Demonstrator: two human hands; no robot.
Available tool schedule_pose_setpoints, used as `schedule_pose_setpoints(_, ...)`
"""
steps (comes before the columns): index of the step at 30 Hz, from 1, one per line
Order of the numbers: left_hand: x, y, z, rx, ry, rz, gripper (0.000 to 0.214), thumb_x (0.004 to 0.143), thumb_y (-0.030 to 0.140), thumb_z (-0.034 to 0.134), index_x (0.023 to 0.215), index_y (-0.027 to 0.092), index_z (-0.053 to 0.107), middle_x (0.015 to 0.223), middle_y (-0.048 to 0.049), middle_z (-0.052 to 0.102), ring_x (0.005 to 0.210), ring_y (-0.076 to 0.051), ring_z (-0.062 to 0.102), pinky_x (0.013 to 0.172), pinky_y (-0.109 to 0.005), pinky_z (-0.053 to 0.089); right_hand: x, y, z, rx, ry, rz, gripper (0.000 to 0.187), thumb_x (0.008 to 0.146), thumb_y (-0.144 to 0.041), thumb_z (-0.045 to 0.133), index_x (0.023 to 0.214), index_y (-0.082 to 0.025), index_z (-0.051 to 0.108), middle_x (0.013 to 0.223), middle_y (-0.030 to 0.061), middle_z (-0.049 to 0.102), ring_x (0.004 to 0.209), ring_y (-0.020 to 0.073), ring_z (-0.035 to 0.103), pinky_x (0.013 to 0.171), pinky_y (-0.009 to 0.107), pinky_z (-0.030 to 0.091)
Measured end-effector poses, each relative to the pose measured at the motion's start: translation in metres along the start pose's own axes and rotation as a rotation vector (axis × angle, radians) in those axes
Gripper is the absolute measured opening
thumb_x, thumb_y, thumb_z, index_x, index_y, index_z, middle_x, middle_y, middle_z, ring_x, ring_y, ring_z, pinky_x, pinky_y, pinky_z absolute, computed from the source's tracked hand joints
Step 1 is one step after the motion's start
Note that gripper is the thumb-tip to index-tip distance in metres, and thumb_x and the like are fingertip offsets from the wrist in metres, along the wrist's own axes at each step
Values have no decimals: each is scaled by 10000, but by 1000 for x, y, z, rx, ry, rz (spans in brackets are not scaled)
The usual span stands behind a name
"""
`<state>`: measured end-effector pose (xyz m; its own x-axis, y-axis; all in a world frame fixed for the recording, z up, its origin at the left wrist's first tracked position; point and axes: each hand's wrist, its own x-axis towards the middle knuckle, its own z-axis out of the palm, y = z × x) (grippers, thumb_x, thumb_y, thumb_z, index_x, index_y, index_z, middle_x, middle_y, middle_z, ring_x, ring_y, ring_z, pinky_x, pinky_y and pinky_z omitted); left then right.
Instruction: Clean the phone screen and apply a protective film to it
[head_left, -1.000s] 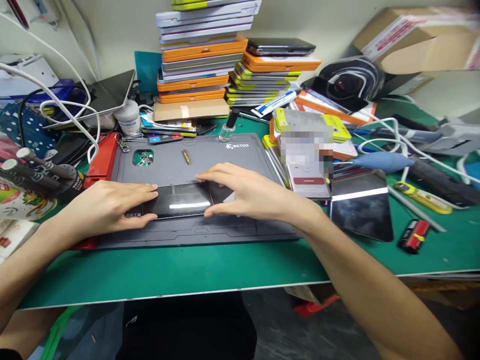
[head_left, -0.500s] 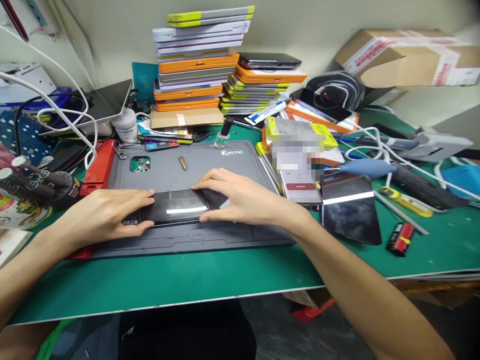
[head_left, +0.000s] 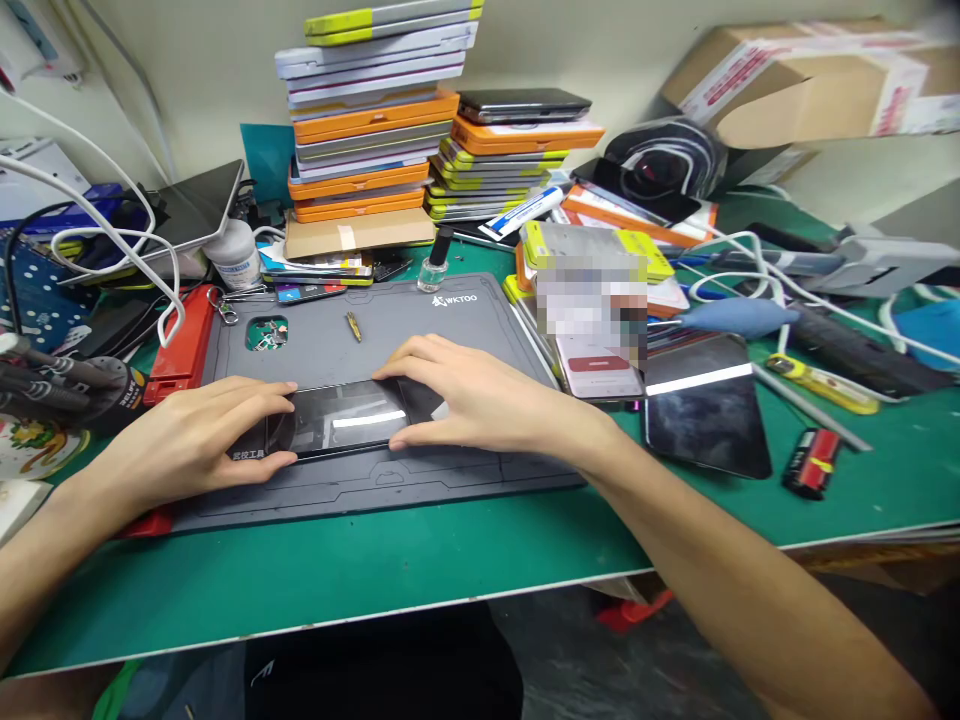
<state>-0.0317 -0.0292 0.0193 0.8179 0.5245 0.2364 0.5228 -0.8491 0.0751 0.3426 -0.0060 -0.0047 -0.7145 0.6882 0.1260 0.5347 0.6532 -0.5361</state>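
A black phone [head_left: 345, 425] with a glossy screen lies lengthwise across the grey work mat [head_left: 465, 470]. Round its left end, my left hand [head_left: 199, 430] has the thumb on the near edge and fingers on the far edge. In the same way my right hand [head_left: 465, 395] spans the right end, which its palm partly hides. A small white patch shows beneath that palm. Behind the phone, a small brass-coloured screwdriver bit [head_left: 354, 327] rests on the mat. Farther back stands a clear bottle with a black cap [head_left: 435, 268].
At the left are a red bar-like tool [head_left: 180, 345] and a round holder of screwdrivers [head_left: 112, 390]. Stacked flat boxes [head_left: 367, 150] rise at the back. On the right lie a lit phone [head_left: 596, 365], a dark tablet-like panel [head_left: 705, 410], a yellow cutter [head_left: 825, 382] and cables.
The camera view has shifted slightly, so most things sit a little farther left. Both hands stay on the phone's ends, and the reflection on its screen looks wider.
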Motion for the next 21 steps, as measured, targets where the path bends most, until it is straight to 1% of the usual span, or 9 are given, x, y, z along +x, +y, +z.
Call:
schedule_pose_setpoints(4, 1, 0, 0, -17, -10, -15, 454, 1141, 591, 671, 1442, 252, 693, 1487, -144, 823, 1249, -325, 860, 1082, -480, 737, 1, -2, 0, -27, 0, 4, 647, 979, -613, 924, 1469, -225, 759, 1424, 147, 763, 1328, 377, 721, 1130, 559, 625)
schedule_pose_setpoints(10, 1, -3, 3, -51, -30, -46, 586, 1111, 621, 712, 1589, 285, 666, 1513, -118, 807, 1300, -333, 828, 1136, -481, 706, 1, -5, -1, -58, -6, 8, 656, 966, -592, 945, 1468, -216, 754, 1422, 149, 767, 1293, 382, 726, 1100, 564, 633)
schedule_pose_setpoints(15, 1, -3, 4, -15, -38, -23, 582, 1122, 614, 698, 1591, 274, 654, 1495, -131, 808, 1271, -337, 835, 1093, -484, 721, 1, -6, -2, -85, -10, 12, 684, 961, -585, 955, 1467, -174, 746, 1421, 163, 765, 1274, 383, 726, 1106, 569, 624)
schedule_pose_setpoints(18, 1, -3, 4, 29, -60, -3, 572, 1139, 619, 664, 1579, 255, 642, 1491, -158, 799, 1256, -346, 840, 1066, -500, 734, 1, -6, -1, -91, 1, -6, 648, 977, -593, 937, 1457, -202, 748, 1406, 152, 768, 1257, 380, 729, 1089, 568, 627)
schedule_pose_setpoints(21, 1, -4, 3, 36, -86, -24, 556, 1145, 629, 641, 1563, 264, 675, 1495, -160, 797, 1258, -340, 840, 1075, -487, 734, 0, -5, 0, -92, 8, -16, 640, 979, -603, 934, 1453, -219, 740, 1404, 144, 767, 1258, 373, 731, 1089, 548, 625)
